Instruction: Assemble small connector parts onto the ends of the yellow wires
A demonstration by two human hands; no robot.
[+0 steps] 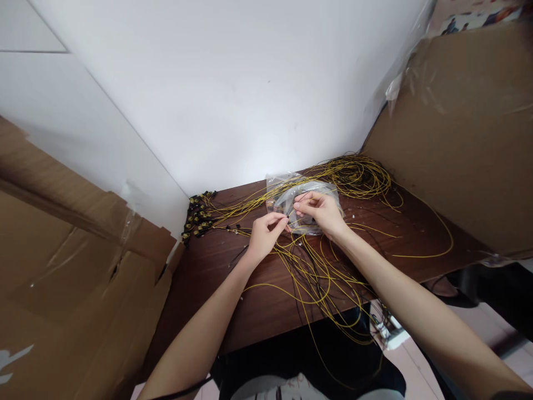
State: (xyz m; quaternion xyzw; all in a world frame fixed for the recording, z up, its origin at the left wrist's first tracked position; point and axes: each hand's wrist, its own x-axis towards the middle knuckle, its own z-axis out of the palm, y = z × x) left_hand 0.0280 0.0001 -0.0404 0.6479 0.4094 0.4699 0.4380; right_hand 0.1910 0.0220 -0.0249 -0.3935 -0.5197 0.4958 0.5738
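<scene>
Over the middle of the brown table, my left hand (266, 233) pinches a small black piece (287, 216) between thumb and fingertips. It seems to be a wire end or a small connector, too small to make out fully. Just right of it and slightly higher, my right hand (318, 210) is closed in a pinch on a thin dark wire (291, 209) that runs toward the left fingertips. A clear plastic bag (283, 183) lies behind and beneath both hands. Yellow and black wires (308, 272) spread over the table below them and hang past its front edge.
A coiled bundle of yellow wires (362, 175) lies at the back right. Several black and yellow connectors (197, 214) are gathered at the back left. Cardboard boxes stand left (75, 289) and right (458, 139) of the table (200, 294), with a white wall (233, 94) behind.
</scene>
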